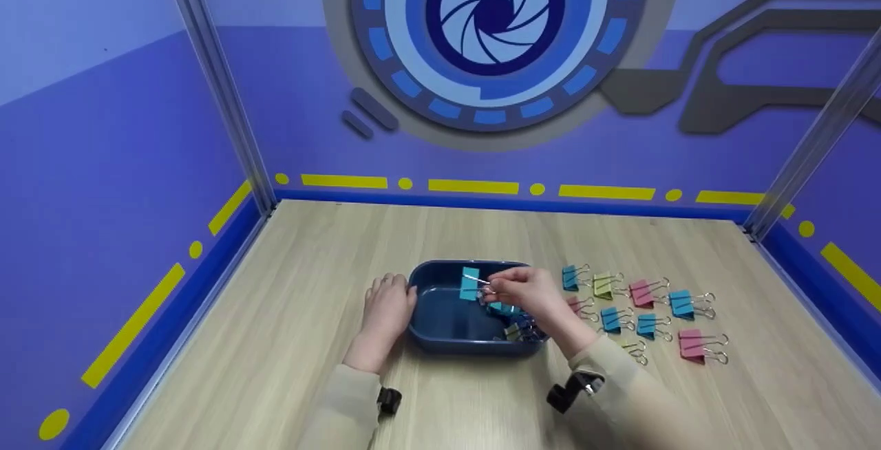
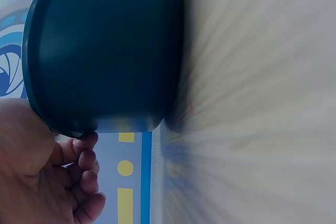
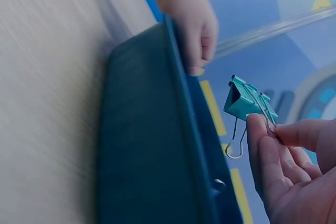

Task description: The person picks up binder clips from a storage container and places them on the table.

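My right hand (image 1: 526,292) pinches a teal binder clip (image 1: 470,283) by its wire handle, above a dark blue plastic bin (image 1: 454,347). In the right wrist view, thumb and fingertips meet on one handle of the clip (image 3: 247,98), while its other handle hangs free. My left hand (image 1: 387,309) holds the bin's left rim, with curled fingers (image 2: 89,182) at the outer corner in the left wrist view. Inside the bin, several binder clips (image 1: 519,329) lie heaped at the right, partly hidden by my right hand.
Right of the bin, several teal, pink and yellow binder clips lie in loose rows on the wooden table (image 1: 330,243), among them a pink clip (image 1: 692,345) and a teal clip (image 1: 681,304). Blue printed panels (image 1: 289,106) enclose the back and sides.
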`<state>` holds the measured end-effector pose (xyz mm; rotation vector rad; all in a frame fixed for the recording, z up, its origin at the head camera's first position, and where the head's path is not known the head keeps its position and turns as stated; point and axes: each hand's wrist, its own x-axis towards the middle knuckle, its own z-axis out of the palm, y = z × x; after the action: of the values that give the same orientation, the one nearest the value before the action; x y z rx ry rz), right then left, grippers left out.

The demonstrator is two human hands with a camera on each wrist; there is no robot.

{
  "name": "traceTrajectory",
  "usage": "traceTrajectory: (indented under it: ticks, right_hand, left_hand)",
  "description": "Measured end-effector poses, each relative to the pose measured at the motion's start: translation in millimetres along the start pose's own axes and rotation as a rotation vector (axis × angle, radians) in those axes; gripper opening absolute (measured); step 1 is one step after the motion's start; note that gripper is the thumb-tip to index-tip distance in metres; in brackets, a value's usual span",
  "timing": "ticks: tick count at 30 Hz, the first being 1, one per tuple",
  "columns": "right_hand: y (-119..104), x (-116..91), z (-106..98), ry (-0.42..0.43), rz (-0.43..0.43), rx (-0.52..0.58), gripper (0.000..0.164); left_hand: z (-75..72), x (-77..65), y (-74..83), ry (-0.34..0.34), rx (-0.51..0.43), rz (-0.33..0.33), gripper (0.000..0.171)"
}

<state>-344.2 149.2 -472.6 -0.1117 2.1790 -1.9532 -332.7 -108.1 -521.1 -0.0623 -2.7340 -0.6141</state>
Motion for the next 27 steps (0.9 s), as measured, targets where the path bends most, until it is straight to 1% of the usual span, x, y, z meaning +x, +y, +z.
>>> traceTrajectory:
  ticks: [5,8,12,15,20,22,25,27]
  right_hand:
    - [-2,-14,-25,0.042,-0.005,0.0,0.027]
    - [-2,-23,-41,0.045,-0.012,-0.002,0.031]
    - [0,-37,-65,0.071,0.0,-0.07,0.036]
    - [4,-48,-83,0.106,-0.002,-0.109,0.038]
    - [9,-66,-110,0.148,-0.041,-0.081,0.043]
    - [10,-73,-122,0.156,-0.037,-0.066,0.044]
    - [12,-84,-140,0.148,-0.023,-0.028,0.04]
    - [14,-92,-152,0.15,-0.017,-0.013,0.034]
  left_hand:
    - [-0.3,0.5,0.0,0.0,0.008,0.004,0.023]
    - [0.1,1.1,-0.4,0.005,0.009,0.006,0.023]
    - [0.4,1.2,-0.7,0.014,0.001,0.01,0.023]
    - [0.5,0.9,-0.4,0.013,-0.007,0.008,0.024]
    - [0.5,0.0,-0.6,0.021,-0.002,0.009,0.023]
    - [0.6,0.3,-0.9,0.022,-0.002,0.011,0.023]
    - [0.8,0.9,-1.3,0.019,-0.001,0.012,0.023]
    - [1.1,1.0,-1.6,0.01,-0.002,0.007,0.023]
